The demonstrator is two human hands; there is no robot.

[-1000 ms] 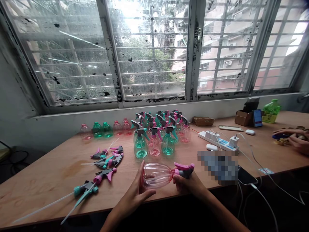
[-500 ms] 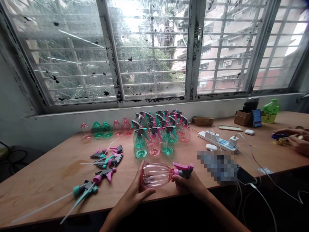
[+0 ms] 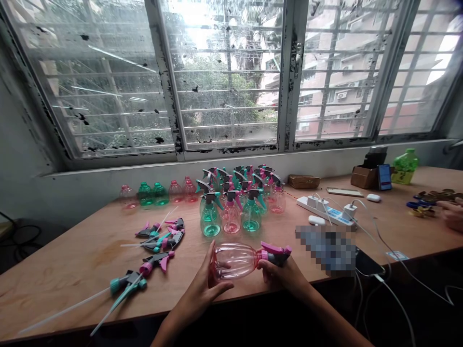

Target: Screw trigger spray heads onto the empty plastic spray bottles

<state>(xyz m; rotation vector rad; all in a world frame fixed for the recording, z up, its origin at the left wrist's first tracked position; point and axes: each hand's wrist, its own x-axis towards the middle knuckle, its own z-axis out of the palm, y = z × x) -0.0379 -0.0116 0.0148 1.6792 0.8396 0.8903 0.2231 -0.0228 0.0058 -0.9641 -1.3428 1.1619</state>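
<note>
A clear pink spray bottle lies on its side between my hands, just above the wooden table's front edge. My left hand cups the bottle's base, fingers curled round it. My right hand grips the neck under the pink and grey trigger head. Behind the held bottle stands a cluster of finished green and pink spray bottles. Loose trigger heads with long dip tubes lie to the left.
Capless green and pink bottles line the wall at the back left. A power strip with cables, a blurred patch and a dark phone lie to the right. Another person's hand rests at the far right by small boxes.
The bottle stays in both my hands, barely shifted. The other person's hand at the far right has drawn back towards the frame edge.
</note>
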